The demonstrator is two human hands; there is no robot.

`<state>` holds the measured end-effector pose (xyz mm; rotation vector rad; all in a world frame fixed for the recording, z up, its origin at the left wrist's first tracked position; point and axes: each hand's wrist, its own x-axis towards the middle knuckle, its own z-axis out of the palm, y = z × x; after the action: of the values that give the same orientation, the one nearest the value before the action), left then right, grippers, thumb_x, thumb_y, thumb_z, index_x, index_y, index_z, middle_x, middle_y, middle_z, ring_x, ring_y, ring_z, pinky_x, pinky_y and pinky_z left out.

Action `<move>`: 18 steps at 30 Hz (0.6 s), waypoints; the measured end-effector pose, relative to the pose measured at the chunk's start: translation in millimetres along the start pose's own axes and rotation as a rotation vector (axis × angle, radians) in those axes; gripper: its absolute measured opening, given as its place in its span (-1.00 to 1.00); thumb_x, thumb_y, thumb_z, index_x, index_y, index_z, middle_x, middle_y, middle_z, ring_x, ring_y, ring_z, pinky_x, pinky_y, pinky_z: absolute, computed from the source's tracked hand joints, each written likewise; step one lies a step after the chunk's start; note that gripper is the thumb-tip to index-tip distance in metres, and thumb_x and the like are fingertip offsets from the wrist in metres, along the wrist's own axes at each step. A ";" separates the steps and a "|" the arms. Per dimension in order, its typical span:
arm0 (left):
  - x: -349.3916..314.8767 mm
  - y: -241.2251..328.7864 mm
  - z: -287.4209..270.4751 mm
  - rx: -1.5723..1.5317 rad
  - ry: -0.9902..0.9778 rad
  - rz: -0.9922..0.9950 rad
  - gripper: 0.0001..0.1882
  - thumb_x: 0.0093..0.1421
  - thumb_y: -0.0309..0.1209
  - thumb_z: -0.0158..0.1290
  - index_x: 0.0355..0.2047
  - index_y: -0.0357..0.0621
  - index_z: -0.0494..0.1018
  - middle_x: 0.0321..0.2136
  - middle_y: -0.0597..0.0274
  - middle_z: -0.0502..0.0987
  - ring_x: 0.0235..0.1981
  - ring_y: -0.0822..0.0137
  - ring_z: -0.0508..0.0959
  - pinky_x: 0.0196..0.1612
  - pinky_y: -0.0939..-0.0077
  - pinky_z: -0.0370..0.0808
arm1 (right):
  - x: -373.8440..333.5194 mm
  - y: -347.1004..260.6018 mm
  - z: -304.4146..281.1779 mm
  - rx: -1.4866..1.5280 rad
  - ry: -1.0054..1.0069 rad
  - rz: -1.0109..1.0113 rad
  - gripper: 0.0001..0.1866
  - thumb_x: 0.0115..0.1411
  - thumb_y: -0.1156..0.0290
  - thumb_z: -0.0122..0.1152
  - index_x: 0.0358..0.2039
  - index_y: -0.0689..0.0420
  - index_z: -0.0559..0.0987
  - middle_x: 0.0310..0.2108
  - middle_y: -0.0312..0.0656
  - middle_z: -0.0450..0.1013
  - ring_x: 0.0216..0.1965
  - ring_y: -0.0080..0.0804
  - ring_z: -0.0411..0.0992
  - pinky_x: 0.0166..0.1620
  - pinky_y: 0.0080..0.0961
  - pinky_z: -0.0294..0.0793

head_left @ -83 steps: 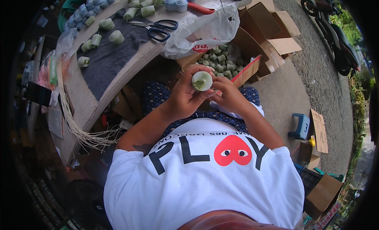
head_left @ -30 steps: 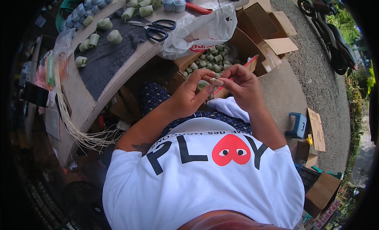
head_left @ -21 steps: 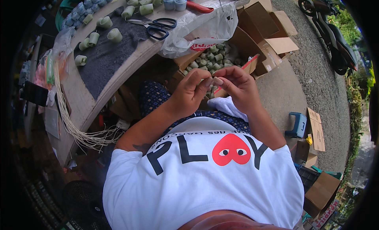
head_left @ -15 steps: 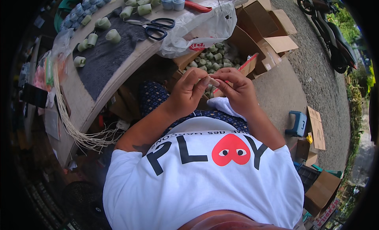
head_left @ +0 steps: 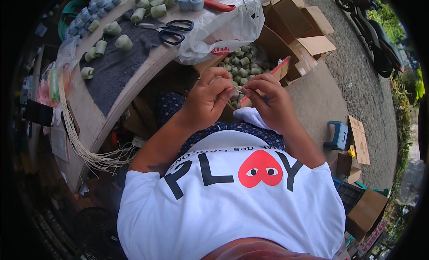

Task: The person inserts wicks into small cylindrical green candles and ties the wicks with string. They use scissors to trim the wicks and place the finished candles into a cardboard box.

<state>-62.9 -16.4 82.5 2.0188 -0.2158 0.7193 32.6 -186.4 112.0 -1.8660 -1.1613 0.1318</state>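
Note:
Both hands are raised in front of my lap, their fingertips almost meeting. My left hand (head_left: 209,98) is closed, thumb pressed against the curled forefinger. Thumb and fingers are also pinched together on my right hand (head_left: 268,100). A tiny pale thing shows between the two sets of fingertips, too small to name. Just beyond the hands, an open cardboard box (head_left: 271,40) holds many small pale-green cylinders (head_left: 243,61). More green cylinders (head_left: 124,42) stand and lie on a dark cloth (head_left: 117,72) on the curved table to the left.
Scissors (head_left: 171,35) with dark-blue handles lie by a white plastic bag (head_left: 214,39) hanging over the table edge (head_left: 143,68). Blue cylinders (head_left: 196,3) stand farther back. White cords (head_left: 80,141) droop off the table's near side. A blue stool (head_left: 336,135) and cardboard are at right.
My fingertips have shifted: the right fingers now point more downward, and the left hand's fingers have changed their curl. Both hands stay together at the same place. The view has shifted slightly.

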 end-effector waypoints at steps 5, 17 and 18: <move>11.3 -4.7 -10.3 0.016 -0.110 0.137 -0.93 0.19 -0.47 0.01 -0.38 -0.22 0.42 -0.20 0.08 0.36 -0.22 0.27 0.43 -0.20 0.52 0.39 | 2.7 -3.6 -0.6 0.342 -0.288 0.116 -0.94 0.12 0.52 0.16 -0.37 0.20 0.52 -0.40 -0.23 0.41 -0.32 -0.38 0.37 -0.24 -0.49 0.33; -7.5 -12.1 3.3 -0.234 0.006 -0.132 -0.84 0.22 -0.32 0.00 -0.36 -0.15 0.44 -0.16 0.11 0.29 -0.06 0.34 0.29 0.01 0.47 0.22 | 4.8 -4.3 1.6 0.597 -0.301 0.125 -0.91 0.22 0.47 0.05 -0.30 0.20 0.48 -0.41 -0.29 0.36 -0.34 -0.53 0.32 -0.27 -0.59 0.30; -9.6 -12.9 5.3 -0.268 0.004 -0.155 -0.84 0.22 -0.32 0.00 -0.37 -0.15 0.44 -0.15 0.11 0.28 -0.06 0.35 0.28 0.01 0.48 0.22 | 4.6 -5.0 1.2 0.618 -0.305 0.148 -0.90 0.22 0.47 0.05 -0.29 0.20 0.48 -0.40 -0.29 0.35 -0.35 -0.53 0.32 -0.28 -0.59 0.30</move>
<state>-63.1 -15.2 65.6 1.7573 -0.1424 0.5652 31.3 -181.4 116.7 -1.3991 -1.0238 0.7901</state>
